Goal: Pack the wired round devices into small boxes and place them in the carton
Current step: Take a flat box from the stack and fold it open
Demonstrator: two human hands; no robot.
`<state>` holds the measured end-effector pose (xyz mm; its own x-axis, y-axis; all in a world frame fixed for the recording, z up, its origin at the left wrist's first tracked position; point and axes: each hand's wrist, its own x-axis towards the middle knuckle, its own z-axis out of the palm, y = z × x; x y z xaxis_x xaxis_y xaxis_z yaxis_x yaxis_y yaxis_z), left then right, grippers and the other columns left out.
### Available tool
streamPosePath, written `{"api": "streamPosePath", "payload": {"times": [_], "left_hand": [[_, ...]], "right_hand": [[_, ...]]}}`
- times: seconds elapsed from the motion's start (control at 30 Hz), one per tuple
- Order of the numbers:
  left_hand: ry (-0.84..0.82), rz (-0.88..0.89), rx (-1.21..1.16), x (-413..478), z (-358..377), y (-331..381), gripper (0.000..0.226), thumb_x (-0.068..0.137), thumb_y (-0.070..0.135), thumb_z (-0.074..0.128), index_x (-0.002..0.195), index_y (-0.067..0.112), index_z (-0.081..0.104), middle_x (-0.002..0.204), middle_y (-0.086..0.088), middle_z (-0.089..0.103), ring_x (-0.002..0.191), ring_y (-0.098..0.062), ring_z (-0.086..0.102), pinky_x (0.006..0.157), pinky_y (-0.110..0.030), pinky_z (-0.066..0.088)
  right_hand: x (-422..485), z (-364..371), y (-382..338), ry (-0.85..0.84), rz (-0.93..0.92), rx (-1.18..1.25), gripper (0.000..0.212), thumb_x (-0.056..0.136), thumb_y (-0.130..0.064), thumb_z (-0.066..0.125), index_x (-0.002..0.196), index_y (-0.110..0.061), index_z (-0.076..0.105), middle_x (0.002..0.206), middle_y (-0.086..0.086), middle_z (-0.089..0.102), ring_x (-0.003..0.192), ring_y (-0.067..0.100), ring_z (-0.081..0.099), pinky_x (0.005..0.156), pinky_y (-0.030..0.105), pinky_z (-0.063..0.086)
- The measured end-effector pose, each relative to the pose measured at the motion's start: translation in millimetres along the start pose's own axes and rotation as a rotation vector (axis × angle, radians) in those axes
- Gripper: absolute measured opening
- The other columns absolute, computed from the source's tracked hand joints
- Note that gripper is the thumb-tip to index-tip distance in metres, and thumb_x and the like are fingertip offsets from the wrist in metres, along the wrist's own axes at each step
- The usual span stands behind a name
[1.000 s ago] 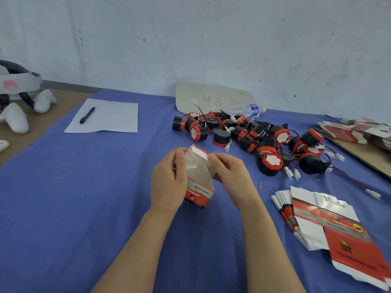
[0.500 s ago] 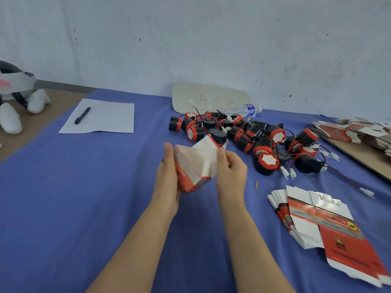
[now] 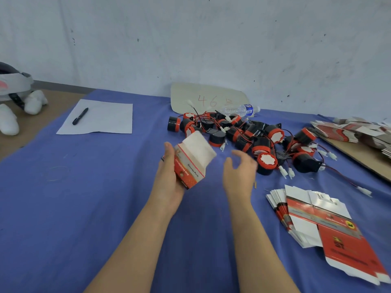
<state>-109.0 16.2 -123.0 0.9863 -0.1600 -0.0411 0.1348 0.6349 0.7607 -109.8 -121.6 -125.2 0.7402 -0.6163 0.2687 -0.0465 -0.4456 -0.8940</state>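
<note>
1. Gripping the small box (image 3: pixel 193 160) from its left side, the left hand (image 3: pixel 169 182) has its fingers curled round the red-and-white carton wall. The box is held off the blue cloth (image 3: pixel 63 208), tilted, with its white open flaps pointing far and right.
2. Just right of the box and clear of it, the right hand (image 3: pixel 239 172) holds nothing. Its fingers are spread and loosely curved, and it is blurred.
3. Far and right of both hands lies the pile of wired round devices (image 3: pixel 243 136): black bodies with red rings, some with white faces, and red-and-black leads ending in white plugs. The nearest device (image 3: pixel 266 162) lies just right of the right hand's fingertips.
4. Near right, a fanned stack of flat boxes (image 3: pixel 313 218) lies on the cloth.
5. Far right, a second heap of flat cartons (image 3: pixel 349 132) rests on a brown board (image 3: pixel 359 153).
6. Behind the pile, a water bottle (image 3: pixel 241 109) lies in front of a pale card (image 3: pixel 207 98) marked "46", by the wall.
7. Far left, a black pen (image 3: pixel 80 116) lies on a white sheet (image 3: pixel 105 121).
</note>
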Motion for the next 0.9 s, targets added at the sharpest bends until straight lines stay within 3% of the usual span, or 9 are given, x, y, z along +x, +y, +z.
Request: {"api": "streamPosePath", "payload": {"times": [0.07,0.13,0.2,0.3,0.4,0.6,0.7,0.77,0.9], "left_hand": [[0.101,0.082,0.257,2,0,-7,0.057,0.089,0.056,0.045,0.133,0.021,0.038,0.114,0.008,0.06,0.093,0.001,0.063,0.075,-0.016,0.052],[0.141,0.237,0.559,-1,-1,-12,0.055,0.093,0.04,0.052,0.139,0.022,0.027,0.11,0.017,0.05,0.079,0.018,0.057,0.059,0.0,0.042],[0.089,0.328,0.71,-3,-2,-18,0.064,0.089,0.031,0.06,0.142,0.021,0.025,0.108,0.02,0.046,0.077,0.02,0.055,0.06,0.0,0.042],[0.07,0.38,0.748,-5,-2,-17,0.069,0.084,0.031,0.066,0.142,0.022,0.029,0.113,0.012,0.047,0.083,0.017,0.056,0.06,-0.001,0.043],[0.138,0.372,0.724,-3,-2,-15,0.067,0.083,0.037,0.067,0.14,0.024,0.035,0.124,0.006,0.042,0.091,0.009,0.053,0.061,0.002,0.041],[0.195,0.395,0.819,0,-7,-17,0.036,0.082,0.041,0.067,0.11,0.031,0.047,0.11,0.012,0.043,0.096,-0.001,0.05,0.069,-0.005,0.04],[0.213,0.432,0.834,3,-9,-17,0.036,0.082,0.038,0.069,0.109,0.03,0.047,0.108,0.013,0.044,0.092,0.003,0.051,0.068,-0.002,0.041],[0.185,0.421,0.799,4,-9,-19,0.037,0.08,0.033,0.072,0.109,0.027,0.049,0.109,0.012,0.045,0.09,0.005,0.053,0.066,0.0,0.042],[0.112,0.383,0.945,5,-15,-20,0.057,0.078,0.037,0.075,0.126,0.023,0.048,0.12,0.009,0.046,0.101,0.0,0.053,0.078,-0.005,0.044]], "right_hand": [[18,-11,8,0.123,0.009,-0.114,0.044,0.094,-0.016,0.052,0.137,-0.015,0.046,0.152,0.012,0.025,0.135,0.03,0.031,0.104,0.034,0.031],[35,-21,15,0.112,0.054,-0.277,0.051,0.093,-0.016,0.053,0.142,-0.015,0.039,0.157,0.018,0.01,0.143,0.036,0.012,0.114,0.039,0.014],[49,-29,23,0.016,0.125,-0.392,0.056,0.093,-0.019,0.052,0.145,-0.019,0.033,0.158,0.018,0.001,0.144,0.04,0.004,0.116,0.044,0.01],[56,-32,32,-0.067,0.168,-0.448,0.059,0.092,-0.02,0.053,0.146,-0.02,0.03,0.158,0.016,0.001,0.14,0.045,0.012,0.112,0.048,0.021],[49,-25,33,-0.054,0.107,-0.518,0.06,0.09,-0.021,0.054,0.145,-0.019,0.031,0.145,0.023,0.026,0.129,0.045,0.026,0.105,0.047,0.029],[38,-10,27,0.002,-0.076,-0.493,0.044,0.088,-0.02,0.059,0.128,-0.007,0.048,0.148,0.016,0.028,0.134,0.036,0.026,0.109,0.045,0.031],[41,-7,23,-0.189,-0.157,-0.397,0.054,0.089,-0.016,0.06,0.138,-0.008,0.039,0.141,0.015,0.043,0.129,0.035,0.04,0.104,0.043,0.037],[41,-5,24,-0.297,-0.186,-0.547,0.066,0.091,-0.022,0.059,0.148,-0.014,0.026,0.148,0.011,0.031,0.133,0.035,0.032,0.107,0.042,0.03],[43,-3,22,-0.287,-0.221,-0.64,0.038,0.092,-0.026,0.057,0.127,-0.014,0.051,0.138,0.013,0.031,0.123,0.034,0.03,0.1,0.038,0.032]]}}
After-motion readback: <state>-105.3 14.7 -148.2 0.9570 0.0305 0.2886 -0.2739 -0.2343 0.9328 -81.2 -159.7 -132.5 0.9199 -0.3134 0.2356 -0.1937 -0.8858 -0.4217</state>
